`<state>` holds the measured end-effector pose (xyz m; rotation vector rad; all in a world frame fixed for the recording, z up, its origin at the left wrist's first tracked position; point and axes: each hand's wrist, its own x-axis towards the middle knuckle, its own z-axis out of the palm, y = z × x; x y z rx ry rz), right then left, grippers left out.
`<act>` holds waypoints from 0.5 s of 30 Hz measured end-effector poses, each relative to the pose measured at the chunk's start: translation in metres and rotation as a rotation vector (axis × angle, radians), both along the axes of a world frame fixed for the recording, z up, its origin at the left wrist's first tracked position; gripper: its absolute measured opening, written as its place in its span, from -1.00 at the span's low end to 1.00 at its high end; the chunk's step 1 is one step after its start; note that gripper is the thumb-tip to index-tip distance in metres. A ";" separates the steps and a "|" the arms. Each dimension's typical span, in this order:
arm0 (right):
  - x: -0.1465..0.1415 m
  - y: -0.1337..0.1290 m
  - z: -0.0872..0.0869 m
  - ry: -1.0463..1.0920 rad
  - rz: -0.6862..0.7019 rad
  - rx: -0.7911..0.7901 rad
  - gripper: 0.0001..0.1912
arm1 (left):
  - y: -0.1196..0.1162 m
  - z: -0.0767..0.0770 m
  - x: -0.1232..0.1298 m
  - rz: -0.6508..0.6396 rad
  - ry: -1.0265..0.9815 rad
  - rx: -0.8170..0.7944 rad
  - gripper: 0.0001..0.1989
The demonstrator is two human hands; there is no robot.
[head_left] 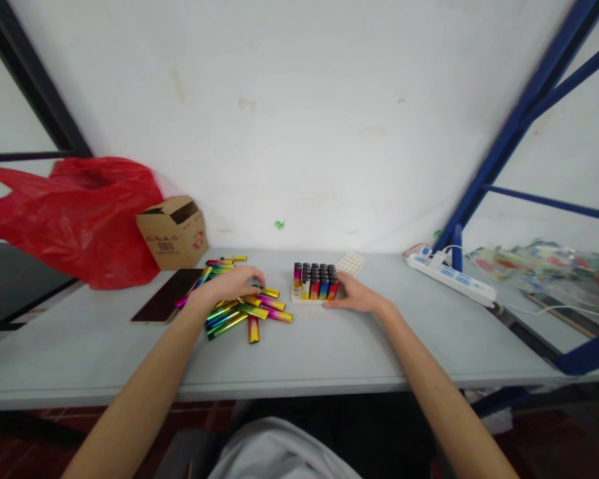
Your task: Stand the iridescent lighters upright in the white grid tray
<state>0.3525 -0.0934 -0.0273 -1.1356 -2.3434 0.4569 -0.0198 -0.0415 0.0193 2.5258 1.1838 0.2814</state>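
Over a loose pile of shiny multicoloured lighters point(229, 318), my left hand point(234, 283) curls its fingers down. Its fingertips pinch the end of a yellow-green lighter point(269, 291) at the top of the pile. A white tray point(297, 295) holds rows of upright lighters point(315, 283) with black tops, and some slots at its left front hold none. My right hand point(354, 295) grips the tray's right side, thumb at the front corner and fingers behind.
A second white slotted tray point(352, 263) lies behind my right hand. To the left are a dark flat phone-like slab point(167, 297), a cardboard box point(174, 234) and a red plastic bag point(90, 223). A power strip point(452, 276) lies right, beside the blue frame point(509, 140).
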 end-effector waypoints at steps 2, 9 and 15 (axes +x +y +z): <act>0.000 0.000 0.000 -0.004 -0.006 -0.008 -0.26 | 0.001 -0.003 0.002 0.016 0.009 0.029 -0.77; 0.000 0.002 -0.001 -0.001 0.007 0.000 -0.24 | -0.009 0.007 0.019 0.058 -0.347 0.052 -0.72; -0.001 0.001 0.000 0.014 0.007 0.001 -0.25 | -0.018 0.016 0.037 0.189 -1.015 -0.219 -0.52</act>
